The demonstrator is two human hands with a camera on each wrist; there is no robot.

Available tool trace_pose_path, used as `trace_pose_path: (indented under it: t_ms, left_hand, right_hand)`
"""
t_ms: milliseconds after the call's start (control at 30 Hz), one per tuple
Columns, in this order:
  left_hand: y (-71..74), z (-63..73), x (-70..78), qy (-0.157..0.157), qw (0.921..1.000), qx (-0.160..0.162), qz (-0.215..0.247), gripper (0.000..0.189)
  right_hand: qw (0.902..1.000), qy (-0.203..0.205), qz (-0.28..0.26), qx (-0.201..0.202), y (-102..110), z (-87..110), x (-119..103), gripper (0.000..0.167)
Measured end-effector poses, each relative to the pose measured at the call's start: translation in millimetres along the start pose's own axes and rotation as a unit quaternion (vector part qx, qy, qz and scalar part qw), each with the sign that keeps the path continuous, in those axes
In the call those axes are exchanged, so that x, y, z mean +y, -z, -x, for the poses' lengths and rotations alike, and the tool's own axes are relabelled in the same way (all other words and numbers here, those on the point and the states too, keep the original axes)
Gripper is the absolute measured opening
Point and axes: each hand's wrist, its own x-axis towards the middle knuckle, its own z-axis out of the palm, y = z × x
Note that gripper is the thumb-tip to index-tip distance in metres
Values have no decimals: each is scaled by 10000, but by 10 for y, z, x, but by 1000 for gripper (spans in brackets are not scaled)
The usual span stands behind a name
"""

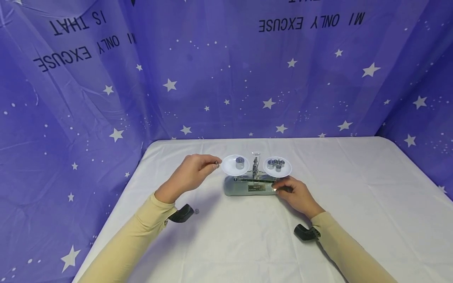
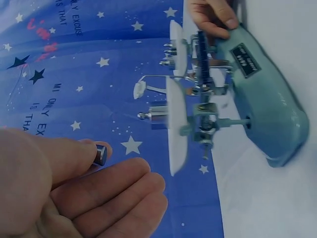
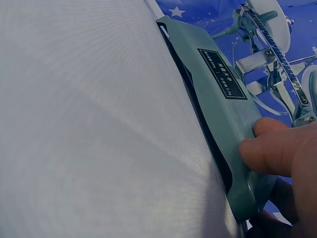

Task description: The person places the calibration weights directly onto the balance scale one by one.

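A green-based pan balance [image 1: 233, 187] stands on the white tablecloth. My left hand [image 1: 191, 173] is just left of its left pan [image 1: 228, 168], pinching a small metal weight [image 2: 100, 155] between thumb and index finger; the other fingers are extended. One larger cylindrical weight [image 1: 240, 163] stands on that pan. Several smaller weights [image 1: 278, 168] are grouped on the right pan [image 1: 287, 171]. With thumb and fingers, my right hand [image 1: 299, 198] grips the right end of the base; some of its fingers are hidden behind the base in the right wrist view.
Another small metal weight [image 1: 196, 211] lies on the tablecloth [image 1: 244, 239], beside the black wrist mount [image 1: 182, 213] on my left arm. A second black mount [image 1: 305, 232] is on the right wrist. Purple star-printed curtains [image 1: 226, 78] hang behind the table and along its sides.
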Motion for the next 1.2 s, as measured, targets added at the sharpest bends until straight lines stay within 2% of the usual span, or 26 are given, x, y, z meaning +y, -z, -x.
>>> trace_pose_path:
  t_ms: [100,267,467,867,1200]
  left_hand:
    - [4,-103,21,6,10000,20,-2,25]
    - [-32,-251,6,202,9998,71,-60,27]
    - [-116,-364,-57,250,9993,196,-179,27]
    - [-334,-502,-127,72,9991,188,-367,25]
    - [-453,-538,-181,299,9994,-54,-144,27]
  right_hand:
    - [10000,58,-40,27,1,2,-7,19]
    - [9998,142,-88,93,-7,15,10,18]
    - [9999,119,-56,61,-14,12,44,18]
    - [10000,-34,-18,13,6,20,-20,17]
    - [10000,32,7,34,14,15,-44,16]
